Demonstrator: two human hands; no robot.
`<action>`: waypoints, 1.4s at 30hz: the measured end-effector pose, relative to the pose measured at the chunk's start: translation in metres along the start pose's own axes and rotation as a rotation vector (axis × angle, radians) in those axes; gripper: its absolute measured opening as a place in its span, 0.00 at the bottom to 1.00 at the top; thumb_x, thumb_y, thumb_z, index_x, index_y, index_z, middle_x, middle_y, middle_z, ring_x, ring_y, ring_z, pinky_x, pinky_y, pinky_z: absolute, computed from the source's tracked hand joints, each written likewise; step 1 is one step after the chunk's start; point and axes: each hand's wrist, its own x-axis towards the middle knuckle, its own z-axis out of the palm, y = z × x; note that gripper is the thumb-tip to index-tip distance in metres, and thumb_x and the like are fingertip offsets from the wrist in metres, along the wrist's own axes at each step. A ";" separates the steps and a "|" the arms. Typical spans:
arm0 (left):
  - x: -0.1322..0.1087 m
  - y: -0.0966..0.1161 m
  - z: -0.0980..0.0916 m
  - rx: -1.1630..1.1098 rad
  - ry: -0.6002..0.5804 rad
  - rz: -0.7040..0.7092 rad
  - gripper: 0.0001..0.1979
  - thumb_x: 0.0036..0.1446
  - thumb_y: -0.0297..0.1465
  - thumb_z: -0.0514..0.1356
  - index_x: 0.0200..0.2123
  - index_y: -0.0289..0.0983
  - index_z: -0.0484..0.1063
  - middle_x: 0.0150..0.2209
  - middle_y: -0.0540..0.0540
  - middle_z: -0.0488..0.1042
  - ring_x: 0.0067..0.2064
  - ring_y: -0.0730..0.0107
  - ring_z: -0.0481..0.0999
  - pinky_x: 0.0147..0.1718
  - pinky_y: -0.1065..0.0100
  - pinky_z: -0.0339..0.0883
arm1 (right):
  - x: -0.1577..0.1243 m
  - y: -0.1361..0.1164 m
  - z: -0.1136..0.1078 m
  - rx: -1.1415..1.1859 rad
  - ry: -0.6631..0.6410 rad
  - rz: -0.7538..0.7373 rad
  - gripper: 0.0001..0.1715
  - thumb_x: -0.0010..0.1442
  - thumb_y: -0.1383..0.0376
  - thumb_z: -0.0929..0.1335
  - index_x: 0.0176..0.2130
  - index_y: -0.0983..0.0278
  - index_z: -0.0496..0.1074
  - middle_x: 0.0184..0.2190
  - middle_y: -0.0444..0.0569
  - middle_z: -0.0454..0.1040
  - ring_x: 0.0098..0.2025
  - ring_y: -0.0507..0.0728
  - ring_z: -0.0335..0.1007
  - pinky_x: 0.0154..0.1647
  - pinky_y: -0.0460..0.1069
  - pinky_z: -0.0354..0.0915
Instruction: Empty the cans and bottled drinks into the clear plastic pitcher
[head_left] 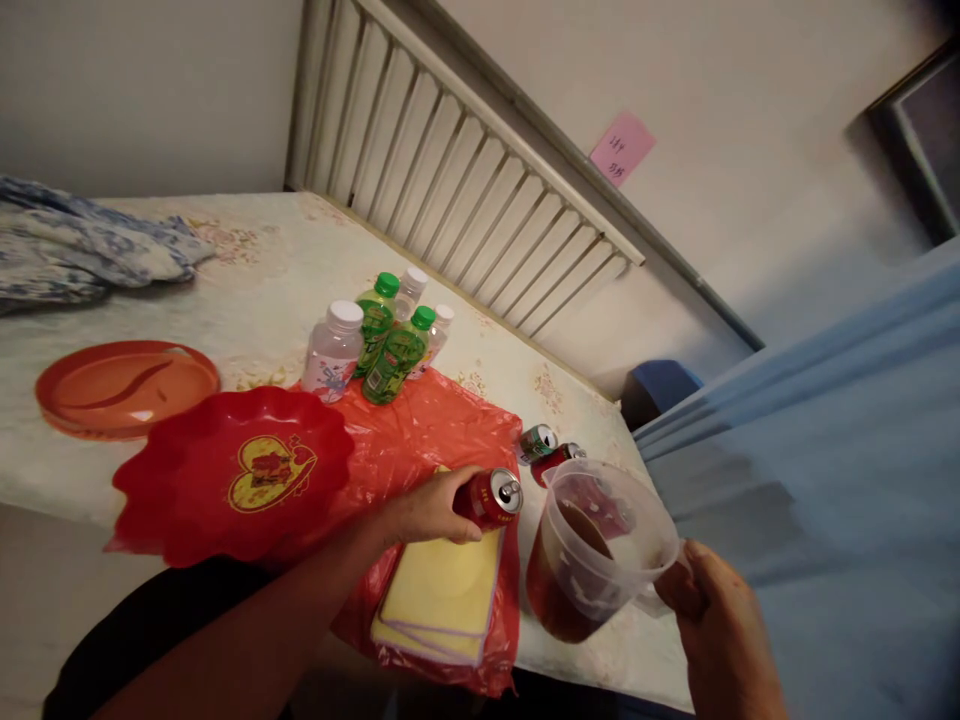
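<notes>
My left hand [431,508] is wrapped round a red drink can [495,496], tilted on its side with its opened top facing the jug. My right hand [709,605] grips the handle of a clear plastic jug [600,545] holding dark brown liquid, tilted toward the can. Two more cans, a green one [537,442] and a red one [559,458], lie just behind the jug. A stack of yellow cloths [442,590] lies on a red plastic bag [420,440] under my left hand.
Several bottles, green-capped [396,355] and white-capped [334,350], stand behind the bag. A red scalloped plate [232,475] and an orange tray [124,385] sit left. A blue floral cloth [82,245] lies far left; a slatted frame [480,170] leans behind; blue fabric [825,450] hangs right.
</notes>
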 end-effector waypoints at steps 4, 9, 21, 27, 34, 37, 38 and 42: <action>0.001 -0.002 -0.003 0.078 0.003 0.017 0.37 0.38 0.26 0.68 0.56 0.41 0.68 0.49 0.47 0.76 0.53 0.52 0.73 0.47 0.63 0.68 | 0.005 -0.001 -0.004 -0.009 -0.057 0.111 0.27 0.56 0.53 0.67 0.18 0.59 0.51 0.17 0.36 0.47 0.20 0.48 0.40 0.19 0.46 0.43; 0.002 -0.007 -0.004 0.132 0.033 0.006 0.40 0.37 0.27 0.69 0.58 0.43 0.67 0.51 0.47 0.75 0.51 0.53 0.74 0.47 0.63 0.69 | 0.010 0.003 -0.009 -0.011 -0.119 0.155 0.29 0.52 0.48 0.70 0.17 0.60 0.52 0.16 0.36 0.46 0.19 0.48 0.39 0.18 0.45 0.43; 0.002 -0.007 -0.003 0.186 0.038 0.044 0.39 0.38 0.26 0.68 0.58 0.43 0.67 0.52 0.47 0.75 0.52 0.53 0.73 0.48 0.63 0.67 | 0.012 0.004 -0.012 -0.154 -0.230 0.091 0.30 0.56 0.45 0.68 0.18 0.62 0.57 0.16 0.38 0.51 0.20 0.48 0.43 0.19 0.45 0.44; 0.001 -0.007 -0.003 0.225 0.059 0.028 0.40 0.38 0.27 0.69 0.58 0.43 0.67 0.54 0.46 0.73 0.51 0.54 0.73 0.48 0.63 0.67 | 0.020 0.011 -0.015 -0.208 -0.278 0.087 0.30 0.56 0.44 0.68 0.18 0.62 0.58 0.16 0.38 0.52 0.20 0.48 0.45 0.20 0.45 0.45; -0.001 0.002 -0.005 0.178 0.059 0.027 0.37 0.38 0.26 0.68 0.56 0.41 0.67 0.51 0.48 0.75 0.50 0.58 0.74 0.46 0.65 0.69 | 0.022 0.006 -0.014 -0.268 -0.325 0.042 0.30 0.60 0.45 0.65 0.19 0.61 0.56 0.16 0.38 0.51 0.20 0.49 0.44 0.21 0.46 0.45; -0.004 0.009 -0.009 0.149 0.076 0.024 0.36 0.39 0.26 0.68 0.55 0.40 0.67 0.51 0.47 0.75 0.50 0.58 0.74 0.47 0.65 0.68 | 0.024 0.005 -0.012 -0.279 -0.329 0.030 0.29 0.60 0.45 0.65 0.19 0.60 0.56 0.16 0.38 0.51 0.19 0.49 0.44 0.20 0.46 0.45; -0.005 0.011 -0.011 0.147 0.091 0.025 0.36 0.39 0.25 0.68 0.55 0.39 0.67 0.51 0.47 0.75 0.51 0.58 0.74 0.48 0.65 0.68 | 0.026 0.004 -0.010 -0.286 -0.331 0.025 0.29 0.60 0.45 0.64 0.19 0.60 0.56 0.15 0.38 0.51 0.19 0.49 0.44 0.20 0.46 0.45; -0.010 0.019 -0.023 0.145 0.165 0.037 0.35 0.39 0.25 0.67 0.55 0.39 0.67 0.52 0.46 0.75 0.52 0.56 0.74 0.50 0.63 0.67 | 0.035 -0.003 0.001 -0.273 -0.353 0.011 0.29 0.59 0.45 0.65 0.19 0.60 0.57 0.15 0.38 0.51 0.19 0.49 0.44 0.19 0.46 0.45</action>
